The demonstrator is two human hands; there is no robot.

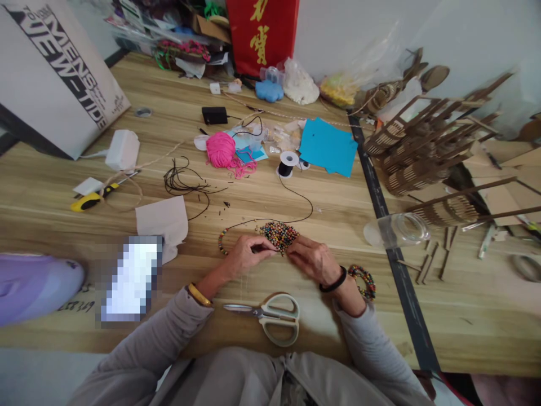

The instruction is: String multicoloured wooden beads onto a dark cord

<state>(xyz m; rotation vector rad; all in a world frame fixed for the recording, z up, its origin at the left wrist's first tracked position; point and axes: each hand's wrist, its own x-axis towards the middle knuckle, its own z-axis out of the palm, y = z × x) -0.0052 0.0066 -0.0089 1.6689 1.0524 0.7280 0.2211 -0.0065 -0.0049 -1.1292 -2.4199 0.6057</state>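
Note:
A heap of small multicoloured beads (279, 233) lies on the wooden table (296, 197). My left hand (245, 255) pinches at the heap's left edge, where a black cord (296, 194) with a strung arc of beads (222, 239) ends. My right hand (313, 259) rests fingertips-down on the heap's right edge. The cord runs back to a black thread spool (288, 163). A finished beaded bracelet (364, 281) lies beside my right wrist. Which hand holds the cord end is too small to see.
Scissors (270, 317) lie near the front edge between my arms. A pink yarn ball (222, 150), blue paper (328, 148), a tangle of black cord (182, 181), a yellow utility knife (89, 200) and a clear cup (397, 230) sit around. Wooden slat pieces (422, 152) crowd the right.

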